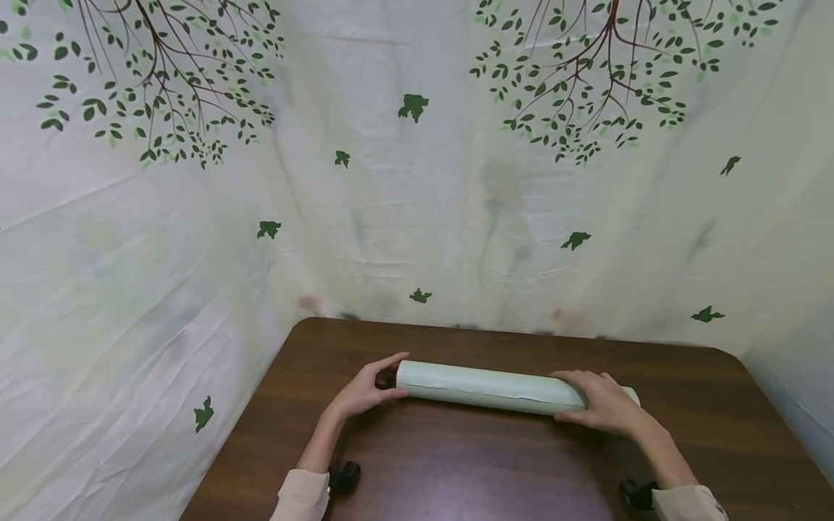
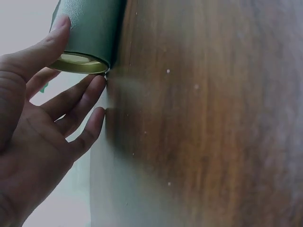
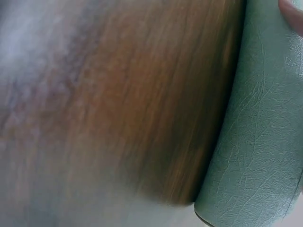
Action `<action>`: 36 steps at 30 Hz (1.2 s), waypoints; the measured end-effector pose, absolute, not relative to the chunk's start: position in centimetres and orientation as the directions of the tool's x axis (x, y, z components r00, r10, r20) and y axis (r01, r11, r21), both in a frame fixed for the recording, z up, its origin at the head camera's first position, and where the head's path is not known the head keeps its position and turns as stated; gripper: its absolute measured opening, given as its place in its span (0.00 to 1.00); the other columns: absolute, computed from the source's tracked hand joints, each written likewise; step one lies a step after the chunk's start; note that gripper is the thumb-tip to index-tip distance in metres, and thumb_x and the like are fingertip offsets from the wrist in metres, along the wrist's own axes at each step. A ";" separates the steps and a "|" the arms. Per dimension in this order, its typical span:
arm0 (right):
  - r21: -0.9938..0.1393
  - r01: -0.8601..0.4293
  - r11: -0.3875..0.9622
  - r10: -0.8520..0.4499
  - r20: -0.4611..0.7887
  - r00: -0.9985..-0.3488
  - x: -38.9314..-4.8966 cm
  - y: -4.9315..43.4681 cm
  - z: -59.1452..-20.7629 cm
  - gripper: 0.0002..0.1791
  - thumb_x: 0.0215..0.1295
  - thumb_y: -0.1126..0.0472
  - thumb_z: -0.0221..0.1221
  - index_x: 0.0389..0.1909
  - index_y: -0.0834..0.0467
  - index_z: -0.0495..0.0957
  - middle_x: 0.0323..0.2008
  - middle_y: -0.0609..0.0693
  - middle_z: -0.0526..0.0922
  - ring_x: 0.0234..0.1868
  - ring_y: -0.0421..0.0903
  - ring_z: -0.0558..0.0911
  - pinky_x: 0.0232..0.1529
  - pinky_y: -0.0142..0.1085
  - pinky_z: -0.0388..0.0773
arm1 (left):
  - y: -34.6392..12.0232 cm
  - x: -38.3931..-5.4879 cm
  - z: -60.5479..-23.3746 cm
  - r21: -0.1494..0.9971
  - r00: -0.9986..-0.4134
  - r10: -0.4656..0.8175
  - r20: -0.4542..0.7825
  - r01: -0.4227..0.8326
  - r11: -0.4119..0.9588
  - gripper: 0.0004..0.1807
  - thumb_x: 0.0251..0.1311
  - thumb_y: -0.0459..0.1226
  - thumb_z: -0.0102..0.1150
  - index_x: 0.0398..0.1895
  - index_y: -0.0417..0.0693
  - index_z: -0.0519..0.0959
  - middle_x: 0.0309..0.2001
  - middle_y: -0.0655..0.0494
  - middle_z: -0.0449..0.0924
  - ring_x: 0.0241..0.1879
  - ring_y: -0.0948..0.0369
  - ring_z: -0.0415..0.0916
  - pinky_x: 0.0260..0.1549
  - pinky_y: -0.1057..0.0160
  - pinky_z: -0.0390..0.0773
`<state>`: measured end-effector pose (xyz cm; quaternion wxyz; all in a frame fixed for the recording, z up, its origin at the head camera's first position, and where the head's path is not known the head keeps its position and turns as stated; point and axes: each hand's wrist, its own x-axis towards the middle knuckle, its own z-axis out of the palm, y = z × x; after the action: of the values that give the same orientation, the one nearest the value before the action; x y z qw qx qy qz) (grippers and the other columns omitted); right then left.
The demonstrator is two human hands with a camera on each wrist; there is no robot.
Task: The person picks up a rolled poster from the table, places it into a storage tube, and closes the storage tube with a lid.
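Note:
A long pale green roll (image 1: 482,387) of leather-textured sheet lies across the dark wooden table, with an edge line running along its side. My left hand (image 1: 361,391) holds its left end between thumb and forefinger, as the head view shows. In the left wrist view, the roll's open end (image 2: 78,68) has a yellowish inside, and the other fingers spread below it. Near the right end my right hand (image 1: 602,401) grips over the roll, thumb on the near side. Only a fingertip (image 3: 293,16) of that hand appears in the right wrist view.
The brown table (image 1: 456,463) has rounded far corners. A whitish cloth (image 1: 391,217) printed with leaves and branches hangs behind it and at both sides. Black wrist devices (image 1: 345,477) sit at both cuffs.

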<state>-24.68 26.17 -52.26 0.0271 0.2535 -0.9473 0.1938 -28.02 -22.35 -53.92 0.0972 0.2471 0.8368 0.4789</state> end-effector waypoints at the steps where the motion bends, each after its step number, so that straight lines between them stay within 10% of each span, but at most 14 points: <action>1: -0.347 -0.490 0.800 -0.467 0.153 -0.871 -24.6 26.2 -52.2 0.44 0.55 0.35 0.73 0.68 0.53 0.76 0.59 0.51 0.84 0.57 0.55 0.83 0.50 0.52 0.71 | -22.3 -28.0 -53.9 0.848 -0.856 0.511 0.079 0.326 0.417 0.42 0.65 0.40 0.70 0.79 0.43 0.62 0.65 0.42 0.78 0.61 0.49 0.77 0.56 0.53 0.81; 36: -0.282 -0.439 0.853 -0.394 0.205 -0.896 -23.1 29.0 -52.4 0.44 0.46 0.37 0.79 0.63 0.54 0.79 0.56 0.54 0.86 0.53 0.56 0.82 0.51 0.59 0.69 | -22.0 -27.5 -54.4 0.856 -0.875 0.481 0.059 0.292 0.426 0.42 0.65 0.42 0.71 0.79 0.47 0.64 0.64 0.44 0.78 0.61 0.50 0.77 0.53 0.62 0.80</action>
<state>-23.06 29.04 -52.45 0.0700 0.2170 -0.9600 0.1627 -27.54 -21.98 -54.36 0.0976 0.2302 0.8387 0.4838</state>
